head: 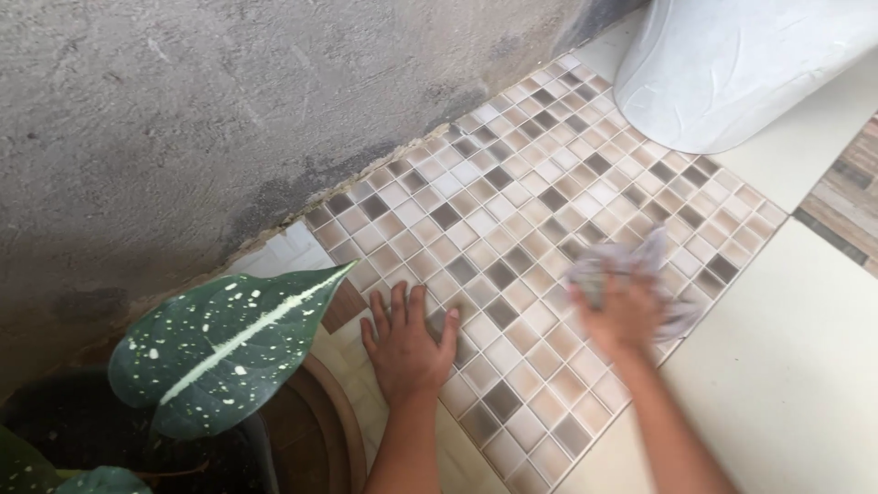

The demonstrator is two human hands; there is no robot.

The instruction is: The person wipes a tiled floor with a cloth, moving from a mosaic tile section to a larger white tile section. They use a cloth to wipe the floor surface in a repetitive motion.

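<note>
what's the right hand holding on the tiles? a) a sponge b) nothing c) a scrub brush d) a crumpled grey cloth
d: the right hand grips a crumpled grey cloth against the mosaic tile floor, blurred by motion, while the left hand lies flat on the tiles.

No packages, labels, signs or screens appear anywhere in this view; nothing printed or boxed shows from the upper left of the frame to the lower right.
</note>
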